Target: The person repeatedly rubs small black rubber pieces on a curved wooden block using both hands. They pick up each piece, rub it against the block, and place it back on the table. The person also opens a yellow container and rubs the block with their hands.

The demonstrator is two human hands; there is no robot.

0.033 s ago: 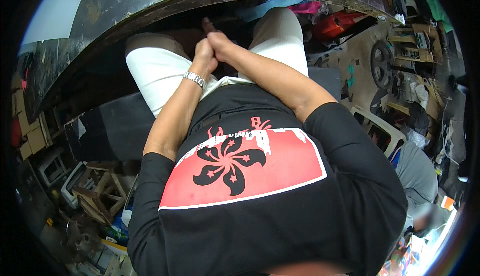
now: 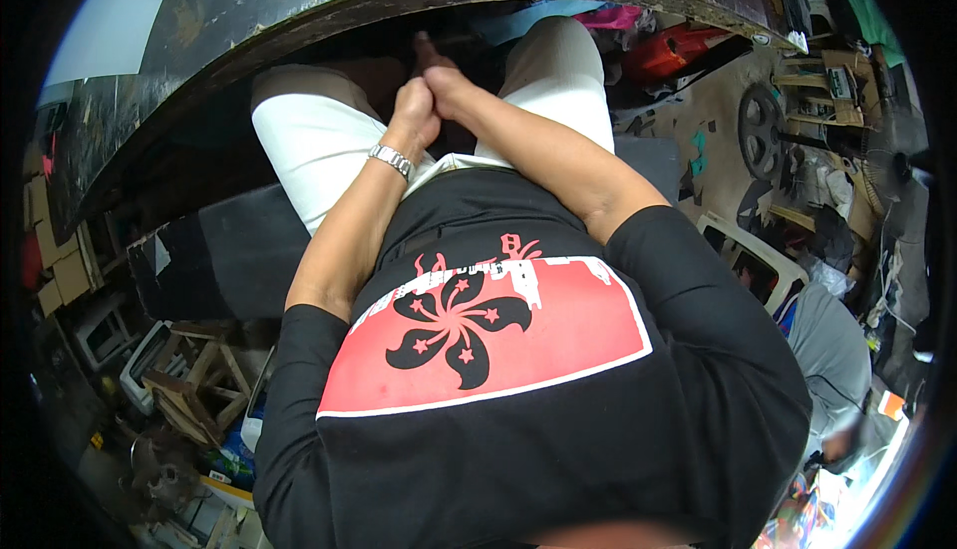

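Observation:
I look down at my own black T-shirt (image 2: 558, 419) with a red panel and a black flower, and at my white shorts (image 2: 319, 140). Both forearms reach forward between my knees, under the edge of a dark, worn tabletop (image 2: 299, 1). My left hand (image 2: 412, 111), with a silver watch (image 2: 391, 159) on the wrist, is curled and pressed against my right hand (image 2: 451, 83). One right finger points up toward the table's underside. Whatever lies between the hands is hidden in shadow.
A small wooden stool (image 2: 194, 390) and cardboard boxes (image 2: 60, 270) stand on the cluttered floor at left. At right are a red container (image 2: 678, 46), a dark wheel (image 2: 763, 131), a white crate (image 2: 753, 260) and a person in grey (image 2: 827, 350).

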